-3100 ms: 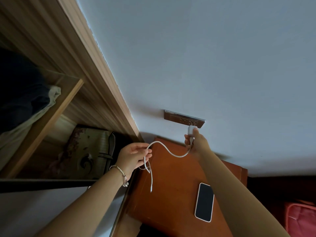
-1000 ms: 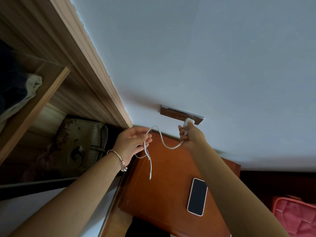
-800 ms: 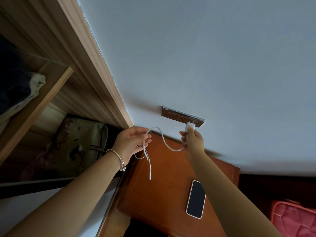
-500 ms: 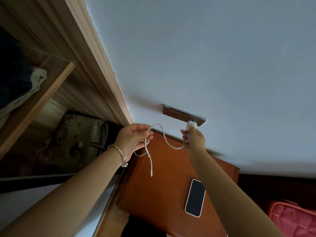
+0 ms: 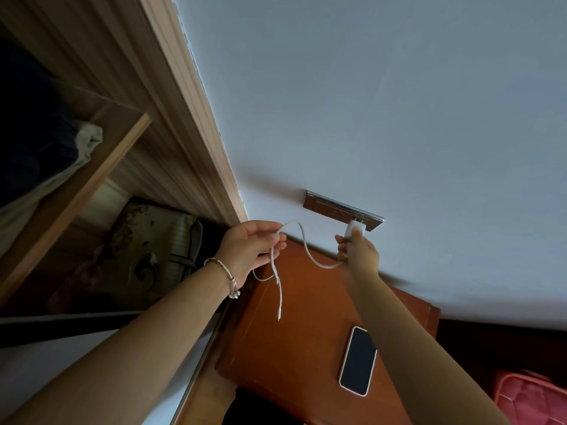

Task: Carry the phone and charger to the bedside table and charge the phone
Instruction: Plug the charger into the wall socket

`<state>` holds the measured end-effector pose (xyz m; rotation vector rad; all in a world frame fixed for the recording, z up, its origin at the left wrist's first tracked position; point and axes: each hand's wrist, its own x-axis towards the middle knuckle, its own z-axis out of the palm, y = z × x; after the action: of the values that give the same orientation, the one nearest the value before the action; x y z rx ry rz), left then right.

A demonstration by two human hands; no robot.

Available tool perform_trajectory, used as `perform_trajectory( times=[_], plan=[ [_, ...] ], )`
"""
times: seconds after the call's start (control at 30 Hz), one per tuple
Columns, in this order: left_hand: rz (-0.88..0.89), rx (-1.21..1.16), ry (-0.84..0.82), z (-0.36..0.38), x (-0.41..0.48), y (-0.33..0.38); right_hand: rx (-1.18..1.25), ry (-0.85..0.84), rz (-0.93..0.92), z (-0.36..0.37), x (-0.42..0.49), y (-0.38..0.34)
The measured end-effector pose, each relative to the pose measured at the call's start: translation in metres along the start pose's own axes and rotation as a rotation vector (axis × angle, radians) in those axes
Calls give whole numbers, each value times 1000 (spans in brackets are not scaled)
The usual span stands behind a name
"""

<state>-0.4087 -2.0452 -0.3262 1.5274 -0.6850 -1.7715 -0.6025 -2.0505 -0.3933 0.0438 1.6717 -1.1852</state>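
A pale wall point(image 5: 399, 102) fills most of the view. A wooden wardrobe point(image 5: 171, 124) runs down its left side, with a bag point(image 5: 153, 240) inside. Below the wall stands the reddish tabletop point(image 5: 291, 357) of the bedside table.

The phone point(image 5: 358, 361) lies flat on the tabletop, towards its near right part. Its screen is up and dark, and nothing is connected to it. The carrying therefore looks done.

The left hand point(image 5: 248, 250), with a bracelet point(image 5: 228, 279) on its wrist, has its fingers point(image 5: 274, 240) curled round the white cable point(image 5: 306, 250). The cable sags across to the right hand point(image 5: 359, 253). Its free end dangles above the tabletop, well apart from the phone.

The right hand pinches the charger plug point(image 5: 352, 230) in curled fingers and holds it against the right end of the wall socket point(image 5: 337, 208). I cannot tell whether the pins are fully home.

By my judgement two things are left: pressing the plug in if it is not seated, then bringing the free end to the phone's port.

A second ago the plug was tilted just off the socket; now it stands square against the plate. The phone lies at the same spot on the tabletop, and the left hand's hold on the cable is unchanged.
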Motion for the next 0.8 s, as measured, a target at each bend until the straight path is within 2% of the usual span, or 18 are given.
perform_trajectory(
  times=[0.07,0.23,0.33,0.5,0.8],
  plan=[
    [-2,-12,5,0,1,1,132,-33,119,2,1,-8],
    [-9,-5,-1,5,-1,-2,63,-24,102,2,-1,-10],
    [-15,-15,6,5,-3,-5,173,-79,179,3,-2,-13],
    [-11,-7,17,1,-5,-6,-34,-27,23,1,2,-15],
    [-16,-25,16,3,-7,-13,43,-109,7,-4,0,-14]
  ],
)
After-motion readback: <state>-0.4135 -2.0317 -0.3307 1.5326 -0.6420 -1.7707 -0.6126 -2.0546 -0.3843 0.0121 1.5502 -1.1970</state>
